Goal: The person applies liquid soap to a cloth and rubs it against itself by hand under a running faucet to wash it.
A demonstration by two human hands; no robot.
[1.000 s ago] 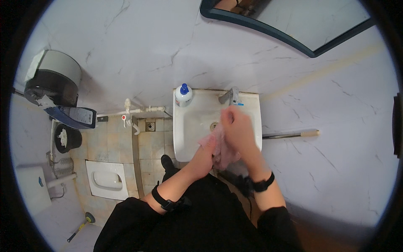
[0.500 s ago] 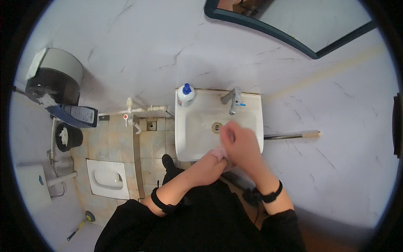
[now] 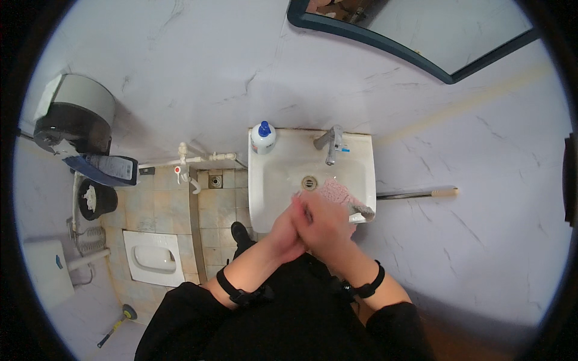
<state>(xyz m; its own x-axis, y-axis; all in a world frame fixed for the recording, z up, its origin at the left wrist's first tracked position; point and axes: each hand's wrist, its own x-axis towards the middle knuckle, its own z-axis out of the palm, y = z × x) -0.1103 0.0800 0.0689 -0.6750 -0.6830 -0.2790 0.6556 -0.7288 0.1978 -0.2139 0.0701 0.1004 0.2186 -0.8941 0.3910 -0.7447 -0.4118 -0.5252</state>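
Both hands are pressing together over the front edge of a white ceramic sink (image 3: 265, 198), a squarish basin with rounded corners and a small metal drain (image 3: 309, 182). The left hand (image 3: 286, 231) and the right hand (image 3: 322, 222) are closing around a pink cloth (image 3: 338, 195), soft and crumpled, its surface looking nubbly, though the view is too small to be sure. The cloth is bunching out from the fingers up and to the right, over the basin's front right part; its long axis is running from the hands toward the sink's right rim, ending in a greyish tip. A metal tap (image 3: 331, 143) is standing at the back edge, a white bottle with a blue cap (image 3: 263, 138) beside it. Black bands are circling both wrists.
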